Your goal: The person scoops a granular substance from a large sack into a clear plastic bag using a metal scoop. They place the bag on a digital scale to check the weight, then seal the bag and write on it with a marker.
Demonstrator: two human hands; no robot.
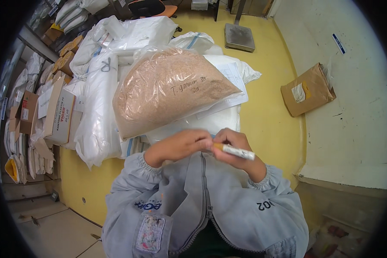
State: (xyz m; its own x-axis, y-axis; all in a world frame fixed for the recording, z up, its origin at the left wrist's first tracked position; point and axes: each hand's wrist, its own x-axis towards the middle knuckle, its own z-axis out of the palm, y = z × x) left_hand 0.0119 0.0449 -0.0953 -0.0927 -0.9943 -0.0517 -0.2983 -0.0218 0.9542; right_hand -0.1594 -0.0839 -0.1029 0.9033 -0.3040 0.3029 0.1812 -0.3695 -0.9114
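Observation:
In front of my grey jacket, my right hand point(234, 146) is closed on a white marker point(241, 153) with a yellow-orange end. My left hand point(187, 144) is closed right at that coloured end, its fingertips meeting my right hand; whatever it grips is hidden. Just beyond both hands, a large clear plastic bag point(159, 103) of pinkish-tan granules, with handwriting on it, lies on paper sheets point(230, 71) and white sacks point(94, 112).
Cardboard boxes point(62, 114) and shelves of sacks point(32, 73) line the left. A metal platform scale point(238, 36) stands on the yellow floor point(271, 142) at the back. A brown paper sack point(301, 96) leans against the right wall. An orange chair point(163, 10) is behind the sacks.

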